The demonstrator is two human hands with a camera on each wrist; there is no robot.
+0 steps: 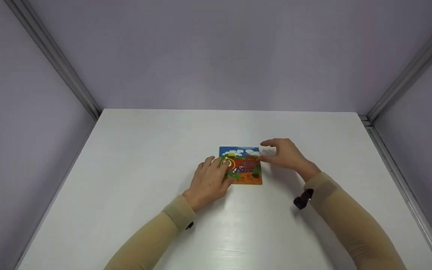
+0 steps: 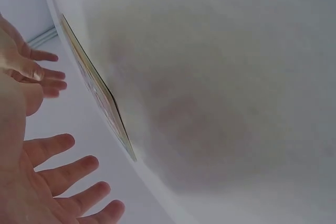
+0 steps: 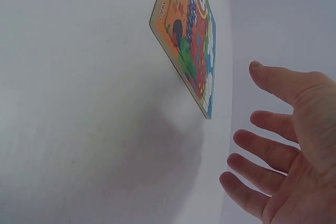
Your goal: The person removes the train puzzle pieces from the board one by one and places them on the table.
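A small square picture puzzle board (image 1: 244, 167) in blue, orange and green lies flat near the middle of the white table (image 1: 126, 168). My left hand (image 1: 216, 170) reaches over the board's left edge with straight, spread fingers (image 2: 63, 179); whether it touches the board is unclear. My right hand (image 1: 272, 150) hovers just off the board's right side, fingers (image 3: 262, 156) spread and holding nothing. The right wrist view shows the board (image 3: 189, 40) edge-on with its picture side visible. In the left wrist view only the board's thin edge (image 2: 100, 98) shows.
Pale lilac walls (image 1: 32, 112) close the table in at the back and on both sides. A small black device (image 1: 303, 198) is strapped at my right wrist. Both arms wear tan sleeves (image 1: 351, 221).
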